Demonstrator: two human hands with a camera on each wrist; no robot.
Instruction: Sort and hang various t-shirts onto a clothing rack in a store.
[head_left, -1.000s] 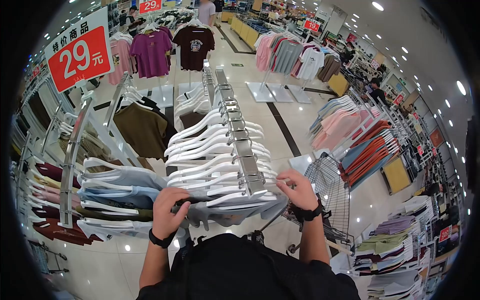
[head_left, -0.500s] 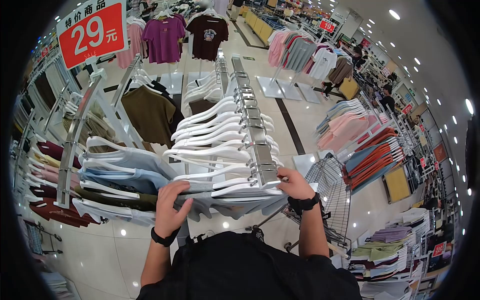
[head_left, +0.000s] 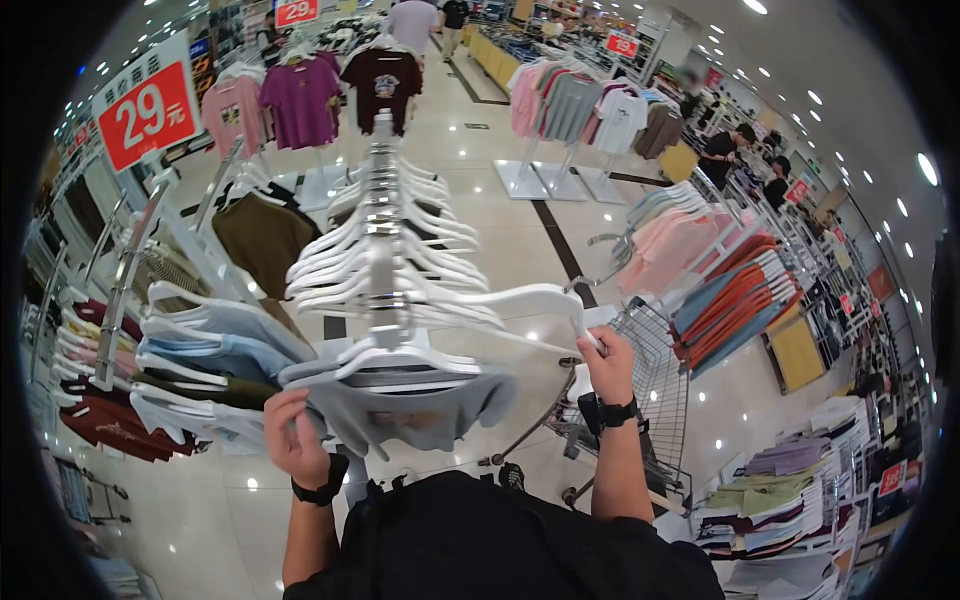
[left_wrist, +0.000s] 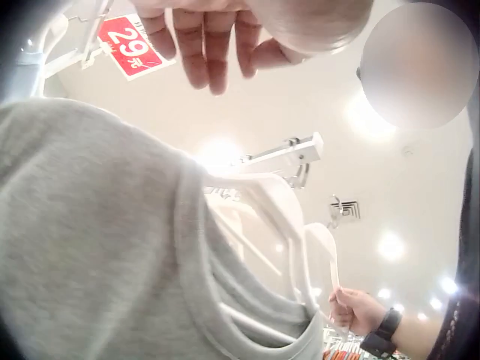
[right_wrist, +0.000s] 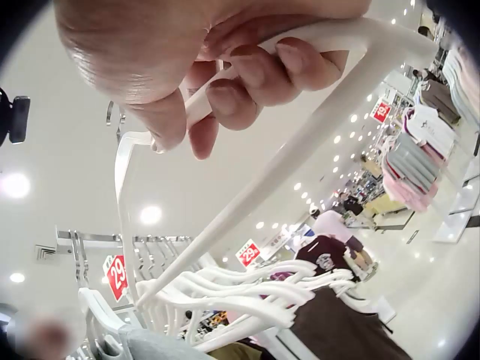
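My right hand [head_left: 610, 362] grips one end of a bare white clothes hanger [head_left: 530, 294], which angles out to the right from the metal rail [head_left: 381, 180]. In the right wrist view, fingers and thumb curl round the hanger's arm [right_wrist: 259, 180]. At the front of the rail hangs a grey T-shirt [head_left: 455, 405] on a white hanger, a print on its chest. My left hand [head_left: 295, 440] is beside the shirt's left shoulder, fingers loosely bent and holding nothing. The left wrist view shows it above the grey fabric [left_wrist: 90, 225]. More white hangers [head_left: 330, 260] line the rail behind.
A rack of folded-over hanging shirts [head_left: 215, 350] stands close on the left, under a red 29 price sign [head_left: 147, 112]. A wire shopping cart [head_left: 655, 385] is just right of my right hand. Further racks, including pink tops [head_left: 670, 250], and several people stand beyond.
My right hand has moved right from the grey shirt's shoulder and now holds a hanger swung out from the rail. My left hand has drawn back left from the shirt. The rail sits further left in view.
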